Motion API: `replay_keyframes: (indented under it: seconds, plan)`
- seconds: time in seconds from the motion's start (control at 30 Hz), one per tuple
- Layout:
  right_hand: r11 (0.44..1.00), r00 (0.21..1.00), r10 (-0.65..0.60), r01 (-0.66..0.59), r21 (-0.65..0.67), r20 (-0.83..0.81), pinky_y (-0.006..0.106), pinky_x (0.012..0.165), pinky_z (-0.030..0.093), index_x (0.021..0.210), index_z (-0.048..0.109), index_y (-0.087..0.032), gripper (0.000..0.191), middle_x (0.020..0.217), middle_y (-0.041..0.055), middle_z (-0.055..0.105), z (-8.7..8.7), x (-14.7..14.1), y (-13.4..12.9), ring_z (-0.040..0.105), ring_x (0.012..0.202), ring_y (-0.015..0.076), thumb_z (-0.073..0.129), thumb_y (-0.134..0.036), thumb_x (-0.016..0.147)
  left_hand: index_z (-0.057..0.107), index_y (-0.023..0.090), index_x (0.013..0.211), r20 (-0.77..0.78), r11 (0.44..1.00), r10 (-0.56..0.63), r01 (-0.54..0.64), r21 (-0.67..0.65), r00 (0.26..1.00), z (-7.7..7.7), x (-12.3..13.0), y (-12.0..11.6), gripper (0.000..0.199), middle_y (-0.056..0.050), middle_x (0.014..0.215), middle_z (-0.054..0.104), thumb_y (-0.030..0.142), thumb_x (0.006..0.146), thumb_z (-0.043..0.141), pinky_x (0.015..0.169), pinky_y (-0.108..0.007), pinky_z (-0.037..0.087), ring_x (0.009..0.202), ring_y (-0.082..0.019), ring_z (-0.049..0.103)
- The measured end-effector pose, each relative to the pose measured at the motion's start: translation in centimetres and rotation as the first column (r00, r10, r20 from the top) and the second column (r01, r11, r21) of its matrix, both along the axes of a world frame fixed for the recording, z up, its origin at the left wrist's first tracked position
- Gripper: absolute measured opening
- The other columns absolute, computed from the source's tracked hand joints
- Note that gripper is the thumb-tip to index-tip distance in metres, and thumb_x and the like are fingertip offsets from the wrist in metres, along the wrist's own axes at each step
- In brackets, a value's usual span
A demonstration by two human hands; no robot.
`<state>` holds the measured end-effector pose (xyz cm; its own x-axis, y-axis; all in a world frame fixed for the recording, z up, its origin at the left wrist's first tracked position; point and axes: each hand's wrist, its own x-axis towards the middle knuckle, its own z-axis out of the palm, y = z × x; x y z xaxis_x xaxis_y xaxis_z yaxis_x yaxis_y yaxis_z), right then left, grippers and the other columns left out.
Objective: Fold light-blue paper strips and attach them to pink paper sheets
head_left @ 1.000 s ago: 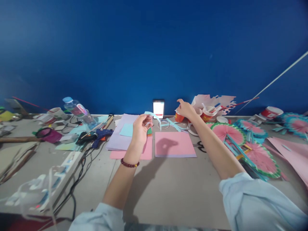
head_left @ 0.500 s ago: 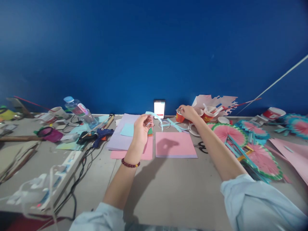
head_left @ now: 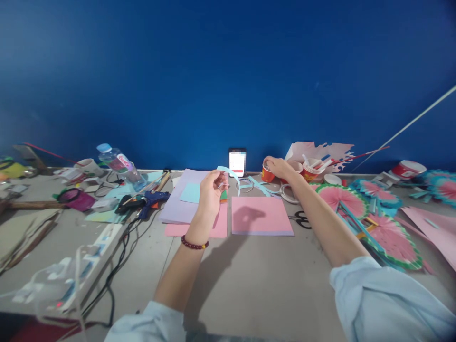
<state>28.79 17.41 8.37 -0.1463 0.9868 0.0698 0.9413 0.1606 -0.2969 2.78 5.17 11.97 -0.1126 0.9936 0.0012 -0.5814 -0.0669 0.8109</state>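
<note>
My left hand [head_left: 211, 189] is raised over the stacked coloured paper, its fingers closed on a light blue paper strip [head_left: 234, 175] that curves out to the right and hangs down. Something small and pale also shows at those fingertips, too blurred to name. Farther right, my right hand [head_left: 280, 166] bends over a small red-orange paper cup [head_left: 268, 175]. Its fingers are drawn together at the cup's mouth; their tips and whatever they hold are hidden. A pink sheet [head_left: 261, 214] with a lilac edge beneath lies flat between my arms, crossed by the right hand's shadow.
A lit phone [head_left: 237, 162] leans on the blue wall. Scissors [head_left: 302, 219] lie beside the pink sheet. Cups with pens [head_left: 310, 171] and watermelon paper fans [head_left: 392, 240] are at right. A bottle [head_left: 123, 166], blue glue gun [head_left: 151, 202] and power strip [head_left: 92, 266] stand left.
The whole view has shifted very slightly. Both hands keep practically the same places, the left with the strip and the right at the cup.
</note>
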Motion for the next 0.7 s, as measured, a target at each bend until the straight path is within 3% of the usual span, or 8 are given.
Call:
replay_keyframes:
  seconds: [0.33, 0.57, 0.63, 0.7]
  plan:
    - [1.000, 0.996, -0.018, 0.018, 0.004, 0.090, 0.038, 0.079, 0.043, 0.127, 0.053, -0.021, 0.042, 0.108, 0.0133, 0.070, 0.2, -1.2, -0.8, 0.064, 0.093, 0.0311, 0.029, -0.030, 0.094, 0.060, 0.017, 0.064, 0.013, 1.000, -0.005, 0.005, -0.010, 1.000, 0.0, 0.0, 0.0, 0.010, -0.002, 0.067, 0.060, 0.024, 0.069, 0.066, 0.050, -0.022, 0.039, 0.057, -0.009, 0.053]
    - [0.970, 0.985, -0.028, -0.014, 0.241, 0.167, 0.039, 0.084, 0.040, 0.109, 0.061, -0.016, 0.032, 0.102, 0.0157, 0.069, 1.5, -1.3, -1.2, 0.061, 0.093, 0.0299, 0.037, -0.028, 0.092, 0.061, 0.016, 0.066, 0.018, 0.999, -0.022, 0.022, 0.025, 1.000, 0.3, 0.0, -0.3, 0.012, -0.001, 0.065, 0.059, 0.026, 0.070, 0.067, 0.051, -0.021, 0.041, 0.056, -0.008, 0.052]
    - [0.942, 0.995, -0.015, -0.018, 0.335, 0.094, 0.040, 0.086, 0.039, 0.102, 0.063, -0.015, 0.027, 0.100, 0.0161, 0.069, 1.6, -1.9, -1.4, 0.059, 0.096, 0.0302, 0.041, -0.026, 0.090, 0.061, 0.016, 0.066, 0.025, 0.999, -0.029, 0.029, 0.028, 0.999, 0.3, -0.1, -0.2, 0.012, 0.000, 0.064, 0.058, 0.026, 0.070, 0.067, 0.051, -0.020, 0.041, 0.056, -0.008, 0.052]
    - [0.920, 0.993, 0.047, -0.001, 0.392, -0.108, 0.039, 0.087, 0.040, 0.097, 0.063, -0.016, 0.025, 0.098, 0.0140, 0.069, 1.6, -3.1, -2.0, 0.059, 0.097, 0.0286, 0.042, -0.026, 0.089, 0.061, 0.016, 0.067, 0.035, 0.999, -0.034, 0.033, 0.011, 0.999, 0.3, -0.1, -0.1, 0.011, 0.000, 0.063, 0.058, 0.025, 0.069, 0.067, 0.050, -0.020, 0.040, 0.054, -0.008, 0.052]
